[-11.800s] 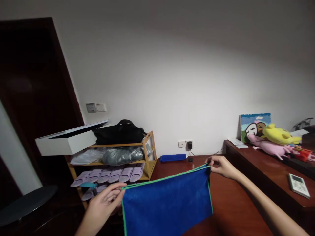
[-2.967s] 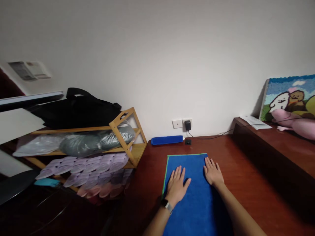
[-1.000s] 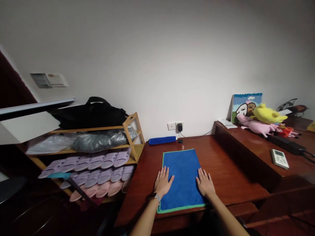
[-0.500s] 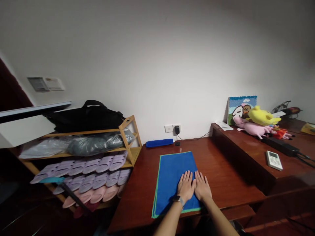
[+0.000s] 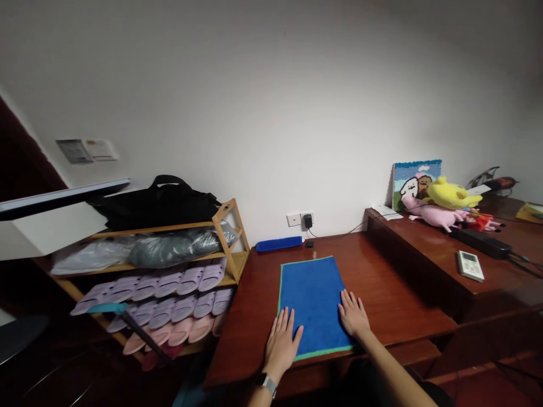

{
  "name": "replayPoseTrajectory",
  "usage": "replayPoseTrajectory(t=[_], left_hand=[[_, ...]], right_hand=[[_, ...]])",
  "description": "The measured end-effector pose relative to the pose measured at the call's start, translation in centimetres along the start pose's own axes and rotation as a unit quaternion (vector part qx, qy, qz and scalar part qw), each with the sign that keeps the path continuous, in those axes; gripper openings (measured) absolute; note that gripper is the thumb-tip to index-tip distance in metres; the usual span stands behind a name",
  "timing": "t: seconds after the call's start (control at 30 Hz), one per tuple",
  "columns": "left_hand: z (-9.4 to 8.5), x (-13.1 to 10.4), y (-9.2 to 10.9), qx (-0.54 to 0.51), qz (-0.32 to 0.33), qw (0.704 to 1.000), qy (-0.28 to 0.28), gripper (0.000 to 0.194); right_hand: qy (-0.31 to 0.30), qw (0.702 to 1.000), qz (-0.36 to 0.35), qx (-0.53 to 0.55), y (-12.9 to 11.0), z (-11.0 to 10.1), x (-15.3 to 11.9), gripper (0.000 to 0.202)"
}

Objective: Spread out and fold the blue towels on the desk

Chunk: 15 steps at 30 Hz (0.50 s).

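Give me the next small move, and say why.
I'd probably pinch the near edge of the blue cloth: it looks flat, and the left hand and right hand lie open at its opposite sides, near that edge.

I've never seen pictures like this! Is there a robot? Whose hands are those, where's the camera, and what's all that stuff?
There's no robot here, just a person with two bare hands. The camera sits on the person's head, so you look forward and down, a bit like seeing through their eyes.

The left hand and right hand lie open on opposite side edges of a blue cloth with green edging. Neither hand is gripping anything. The cloth lies flat on a reddish-brown wooden table. Near the wall is a long, narrow blue thing, but I can't tell what it is.

On the raised surface at the right are a white remote control and plush toys. The rack at the left holds slippers.
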<state>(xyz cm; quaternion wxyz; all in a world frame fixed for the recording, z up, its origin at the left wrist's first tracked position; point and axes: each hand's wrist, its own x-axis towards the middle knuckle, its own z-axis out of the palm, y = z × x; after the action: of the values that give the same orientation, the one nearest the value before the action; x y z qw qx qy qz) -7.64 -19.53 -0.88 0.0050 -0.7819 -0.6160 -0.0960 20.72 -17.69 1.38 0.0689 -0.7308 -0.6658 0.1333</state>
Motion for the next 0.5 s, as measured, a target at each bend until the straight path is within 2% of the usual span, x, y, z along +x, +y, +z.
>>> replayPoseTrajectory(t=[0.13, 0.27, 0.4, 0.5], left_hand=[[0.2, 0.2, 0.3, -0.006, 0.008, 1.0, 0.009, 0.077], [0.1, 0.3, 0.0, 0.001, 0.016, 1.0, 0.009, 0.078], [-0.3, 0.3, -0.6, 0.004, 0.024, 1.0, -0.008, 0.075], [-1.1, 0.6, 1.2, 0.003, 0.029, 1.0, 0.008, 0.074]], right_hand=[[-0.002, 1.0, -0.029, 0.01, 1.6, 0.8, -2.7, 0.066], [0.024, 0.999, -0.045, 0.015, 2.8, 1.5, -4.8, 0.067], [0.059, 0.996, -0.062, 0.021, 3.0, 2.0, -5.2, 0.067], [0.071, 0.995, -0.066, 0.03, 2.9, 2.2, -5.1, 0.067]])
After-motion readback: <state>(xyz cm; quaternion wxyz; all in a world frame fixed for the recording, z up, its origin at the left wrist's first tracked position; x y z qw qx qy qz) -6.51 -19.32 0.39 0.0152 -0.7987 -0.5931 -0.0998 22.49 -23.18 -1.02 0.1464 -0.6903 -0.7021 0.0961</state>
